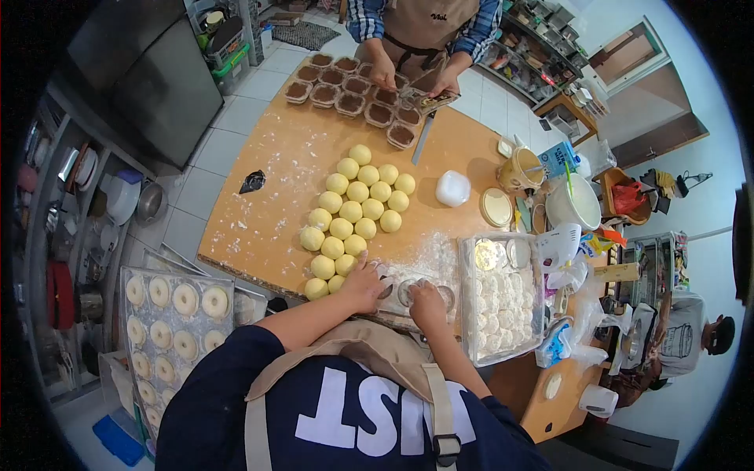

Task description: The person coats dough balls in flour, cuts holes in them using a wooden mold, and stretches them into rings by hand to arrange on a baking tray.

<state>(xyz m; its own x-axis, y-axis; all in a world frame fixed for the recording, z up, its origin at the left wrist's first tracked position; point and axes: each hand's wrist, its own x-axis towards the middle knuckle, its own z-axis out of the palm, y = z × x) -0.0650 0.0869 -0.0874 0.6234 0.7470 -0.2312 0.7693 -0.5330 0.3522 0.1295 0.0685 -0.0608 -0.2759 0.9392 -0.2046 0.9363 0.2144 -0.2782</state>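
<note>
Rows of yellow dough balls (350, 209) lie on the wooden table (275, 188). My left hand (362, 287) is at the near end of these balls, its fingertips close to the nearest ones; what it holds, if anything, is too small to tell. My right hand (428, 302) is closed on a round metal cutter (407, 292) over the floured patch (432, 263) at the near edge. A second ring (446, 297) lies just right of it. Beside my right arm stands a clear plastic tub (470, 345) with flour-dusted pieces inside.
Ring-shaped dough fills a tray (228, 310) at the lower left. Across the table a person's hands (383, 74) work over chocolate-filled cups (349, 103), near a long knife (423, 137). A white container (453, 188) and tubs (521, 169) stand right. Another person (682, 337) is far right.
</note>
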